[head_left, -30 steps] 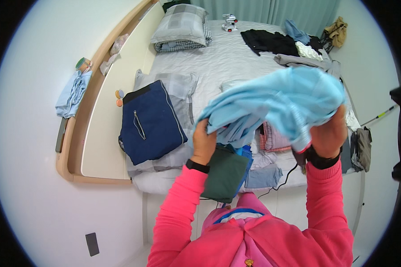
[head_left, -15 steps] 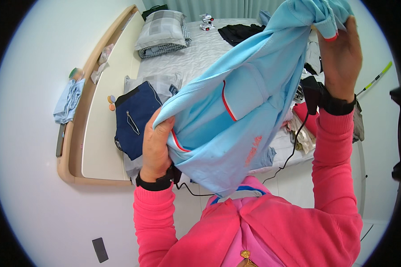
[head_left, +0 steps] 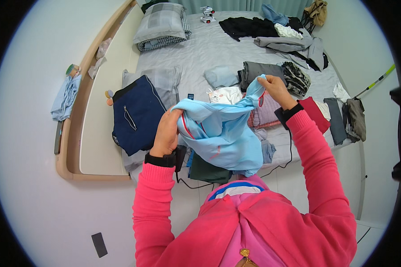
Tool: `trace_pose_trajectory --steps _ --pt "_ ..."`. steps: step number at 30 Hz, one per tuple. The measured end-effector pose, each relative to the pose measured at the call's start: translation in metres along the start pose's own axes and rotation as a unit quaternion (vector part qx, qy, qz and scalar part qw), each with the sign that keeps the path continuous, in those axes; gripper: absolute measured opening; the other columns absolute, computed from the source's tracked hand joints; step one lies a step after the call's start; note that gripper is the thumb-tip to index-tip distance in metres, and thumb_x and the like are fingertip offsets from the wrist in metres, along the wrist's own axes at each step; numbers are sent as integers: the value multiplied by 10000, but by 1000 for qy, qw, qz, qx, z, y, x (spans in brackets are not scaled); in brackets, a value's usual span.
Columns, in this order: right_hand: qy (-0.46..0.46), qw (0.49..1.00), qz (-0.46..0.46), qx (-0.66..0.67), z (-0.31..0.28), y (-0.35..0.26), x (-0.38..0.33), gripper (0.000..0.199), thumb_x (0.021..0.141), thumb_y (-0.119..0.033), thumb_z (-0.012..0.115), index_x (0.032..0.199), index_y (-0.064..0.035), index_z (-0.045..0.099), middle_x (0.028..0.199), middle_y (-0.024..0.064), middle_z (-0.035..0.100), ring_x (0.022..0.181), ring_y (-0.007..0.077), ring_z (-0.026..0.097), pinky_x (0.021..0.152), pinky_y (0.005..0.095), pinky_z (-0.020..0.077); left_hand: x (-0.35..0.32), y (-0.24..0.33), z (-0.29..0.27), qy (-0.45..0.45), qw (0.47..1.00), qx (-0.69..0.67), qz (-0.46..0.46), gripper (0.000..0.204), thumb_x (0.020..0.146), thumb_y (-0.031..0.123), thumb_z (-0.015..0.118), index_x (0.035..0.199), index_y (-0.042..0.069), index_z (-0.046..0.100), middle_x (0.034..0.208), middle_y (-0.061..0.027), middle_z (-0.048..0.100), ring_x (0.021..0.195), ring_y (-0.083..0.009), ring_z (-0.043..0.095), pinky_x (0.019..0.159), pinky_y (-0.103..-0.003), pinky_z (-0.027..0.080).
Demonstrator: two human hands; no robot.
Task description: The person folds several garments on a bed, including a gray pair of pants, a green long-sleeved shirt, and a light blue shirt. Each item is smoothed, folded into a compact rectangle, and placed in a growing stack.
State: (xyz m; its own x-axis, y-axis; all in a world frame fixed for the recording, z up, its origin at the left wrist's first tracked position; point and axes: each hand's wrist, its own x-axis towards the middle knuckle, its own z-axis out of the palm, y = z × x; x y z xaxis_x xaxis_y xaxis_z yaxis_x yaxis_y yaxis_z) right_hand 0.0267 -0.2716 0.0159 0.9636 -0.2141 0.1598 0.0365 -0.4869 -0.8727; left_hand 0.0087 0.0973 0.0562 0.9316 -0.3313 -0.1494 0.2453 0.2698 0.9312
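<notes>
**Garment held up over the bed's near edge**

Sleeves of bright pink come up from the lower edge as we stand at the side of the bed [head_left: 218, 49]. Our left hand [head_left: 167, 133] has its grip clamped on the left edge of a light blue garment [head_left: 223, 131] with thin red piping, fingers curled into the cloth. Our right hand [head_left: 276, 89] pinches a bunched corner of the same garment, raised higher and farther out than the left. The garment hangs between both hands, above the near edge of the bed, its lower part drooping over a dark green folded piece [head_left: 207, 169] that lies just under it.

Just left of our left hand lies a navy garment with a zip [head_left: 136, 113], spread flat on the bed. Past the light blue garment we see a white folded item [head_left: 225, 94] and a striped pink cloth [head_left: 265, 116]. Right of our right wrist lies a red cloth [head_left: 315, 113]. Farther out sit a grey folded stack [head_left: 258, 71] and a black garment [head_left: 247, 26]. At the far left corner rests a checked grey pillow [head_left: 162, 22].
</notes>
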Motion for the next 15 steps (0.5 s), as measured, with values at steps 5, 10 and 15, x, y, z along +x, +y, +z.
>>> trace_pose_trajectory --steps 5,10,15 --pt "37 966 135 216 8 15 -12 622 829 -168 670 1360 8 399 815 41 638 751 112 586 700 243 461 10 3 13 49 997 -44 -29 252 953 184 483 1082 -1 595 1040 -52 626 932 -143 589 842 -289 463" --pt "-143 983 -77 83 44 -13 -46 680 791 -139 712 1387 -73 392 1072 83 601 999 163 565 893 286 438 9 10 25 -14 999 -24 -31 275 959 207 479 1106 2 589 1068 -62 628 961 -148 593 855 -287 465" --pt "-203 967 -134 81 89 -37 -62 226 846 -180 665 998 -28 597 992 70 624 998 163 564 894 298 435 6 18 32 -9 999 -13 -32 294 954 226 483 1126 7 578 1081 -69 630 984 -167 599 870 -303 467"
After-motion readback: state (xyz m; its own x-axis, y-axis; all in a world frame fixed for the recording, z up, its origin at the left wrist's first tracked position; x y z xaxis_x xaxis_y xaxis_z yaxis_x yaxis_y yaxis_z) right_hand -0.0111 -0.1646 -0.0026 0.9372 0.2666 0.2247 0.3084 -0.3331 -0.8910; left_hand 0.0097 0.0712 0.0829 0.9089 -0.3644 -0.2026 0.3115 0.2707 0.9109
